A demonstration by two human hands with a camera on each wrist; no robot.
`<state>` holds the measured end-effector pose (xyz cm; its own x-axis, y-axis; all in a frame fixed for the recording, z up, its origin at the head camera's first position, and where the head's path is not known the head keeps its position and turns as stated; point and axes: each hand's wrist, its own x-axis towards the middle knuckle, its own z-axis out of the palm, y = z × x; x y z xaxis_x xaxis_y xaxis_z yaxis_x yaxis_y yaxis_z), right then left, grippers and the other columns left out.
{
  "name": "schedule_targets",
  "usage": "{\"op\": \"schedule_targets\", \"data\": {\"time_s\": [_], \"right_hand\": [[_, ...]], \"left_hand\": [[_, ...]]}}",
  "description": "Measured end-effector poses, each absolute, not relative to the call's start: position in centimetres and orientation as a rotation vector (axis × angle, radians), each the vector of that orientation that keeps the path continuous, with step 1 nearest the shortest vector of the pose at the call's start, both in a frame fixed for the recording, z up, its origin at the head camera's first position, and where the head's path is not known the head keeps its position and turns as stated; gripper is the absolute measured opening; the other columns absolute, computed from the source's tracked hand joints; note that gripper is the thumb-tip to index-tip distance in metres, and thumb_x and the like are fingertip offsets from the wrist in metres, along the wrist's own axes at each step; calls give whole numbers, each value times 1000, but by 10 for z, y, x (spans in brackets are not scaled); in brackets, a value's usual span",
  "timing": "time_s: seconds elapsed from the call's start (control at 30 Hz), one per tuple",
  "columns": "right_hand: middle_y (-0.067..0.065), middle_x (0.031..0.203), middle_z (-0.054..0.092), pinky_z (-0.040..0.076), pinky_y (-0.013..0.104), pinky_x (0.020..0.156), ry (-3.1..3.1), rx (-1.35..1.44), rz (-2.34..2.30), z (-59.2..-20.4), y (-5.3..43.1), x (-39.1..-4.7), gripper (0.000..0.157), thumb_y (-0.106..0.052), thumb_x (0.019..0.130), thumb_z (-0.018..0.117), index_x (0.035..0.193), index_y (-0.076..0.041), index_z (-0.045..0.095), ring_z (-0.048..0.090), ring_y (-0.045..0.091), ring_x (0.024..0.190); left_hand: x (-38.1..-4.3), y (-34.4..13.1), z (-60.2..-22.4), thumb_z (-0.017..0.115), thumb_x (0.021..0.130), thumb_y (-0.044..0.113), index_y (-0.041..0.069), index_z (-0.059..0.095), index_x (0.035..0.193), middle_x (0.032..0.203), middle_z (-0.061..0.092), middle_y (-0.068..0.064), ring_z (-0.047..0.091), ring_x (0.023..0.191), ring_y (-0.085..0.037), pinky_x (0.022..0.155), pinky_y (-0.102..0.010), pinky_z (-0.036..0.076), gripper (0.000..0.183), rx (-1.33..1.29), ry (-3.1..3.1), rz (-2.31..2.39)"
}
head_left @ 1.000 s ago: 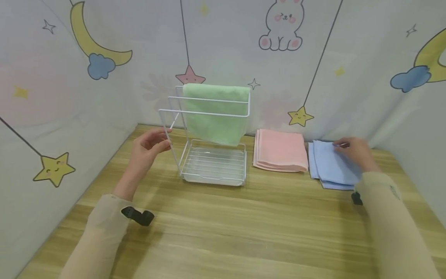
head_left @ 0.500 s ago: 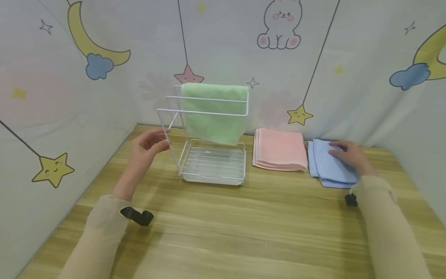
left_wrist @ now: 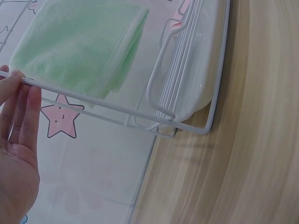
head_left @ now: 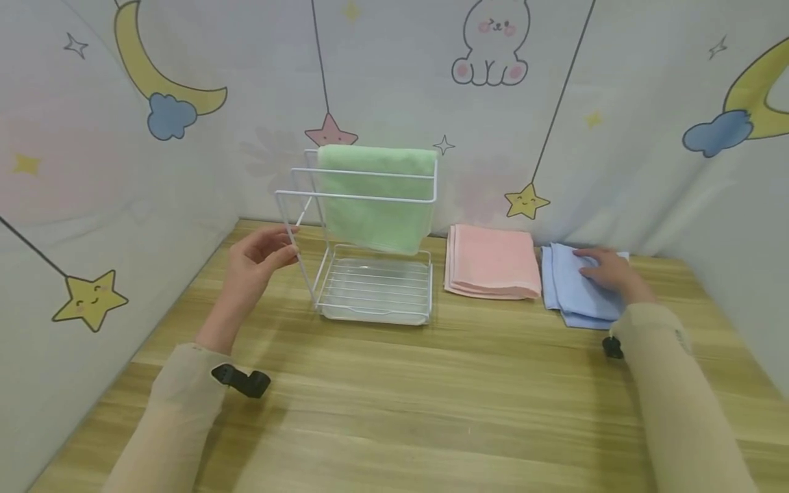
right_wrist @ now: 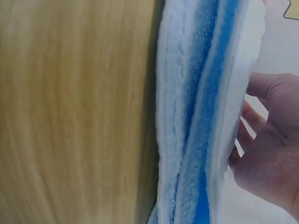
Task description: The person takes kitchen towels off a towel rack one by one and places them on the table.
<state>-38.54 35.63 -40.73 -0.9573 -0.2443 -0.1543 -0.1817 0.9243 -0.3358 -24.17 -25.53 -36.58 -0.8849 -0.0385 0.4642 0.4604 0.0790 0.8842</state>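
Note:
My left hand holds the left front upright of a white wire rack, pinching the wire between thumb and fingers in the left wrist view. A folded light-green towel hangs over the rack's rear bar, above a slatted bottom with a clear tray. Toward the right, my right hand rests on top of a folded blue towel, thumb and fingertips touching its upper face. In the right wrist view the blue towel shows its layered folds edge-on.
A folded pink towel lies between the rack and the blue towel. The wooden table stretches in front of them. A printed cloth backdrop stands close behind and along both sides.
My right hand has shifted slightly left over the blue towel, and its fingers have settled on it. The left hand keeps its hold on the rack. The head view has drifted a little.

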Motion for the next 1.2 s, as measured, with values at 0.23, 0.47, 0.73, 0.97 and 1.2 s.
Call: {"op": "schedule_targets", "data": {"time_s": [0.23,0.47,0.73,0.97,1.2], "right_hand": [[45,145,26,20,76,114,2898,-301,-458,-409,353,-385,51,-12,99,48,144,6,36,22,66,133],[45,144,29,25,73,115,2918,-278,-417,-408,348,-384,51,-12,99,47,145,5,36,28,65,132],[44,147,25,21,73,116,2896,-232,-427,-407,346,-383,52,-13,100,44,148,4,33,24,64,134],[44,146,27,23,74,115,2912,-270,-444,-408,345,-382,51,-12,99,47,146,5,36,26,65,132],[43,142,37,32,72,112,2961,-384,-385,-395,348,-389,51,-19,100,51,143,7,39,35,62,129]], "left_hand": [[-243,-256,-367,67,92,1,7,69,117,90,70,7,67,82,-5,81,-20,63,26,-426,-1994,-1877],[-242,-255,-367,67,92,1,6,69,117,89,70,6,67,83,-4,82,-20,63,26,-421,-1981,-1884],[-243,-255,-367,67,91,0,7,69,116,89,70,6,67,82,-4,82,-20,63,26,-427,-1979,-1887],[-242,-257,-367,67,92,1,-4,64,120,90,70,5,67,83,-4,82,-20,63,29,-429,-1988,-1879],[-241,-257,-365,67,92,3,6,68,117,91,70,8,67,83,-4,82,-20,63,25,-443,-2019,-1864]]}}
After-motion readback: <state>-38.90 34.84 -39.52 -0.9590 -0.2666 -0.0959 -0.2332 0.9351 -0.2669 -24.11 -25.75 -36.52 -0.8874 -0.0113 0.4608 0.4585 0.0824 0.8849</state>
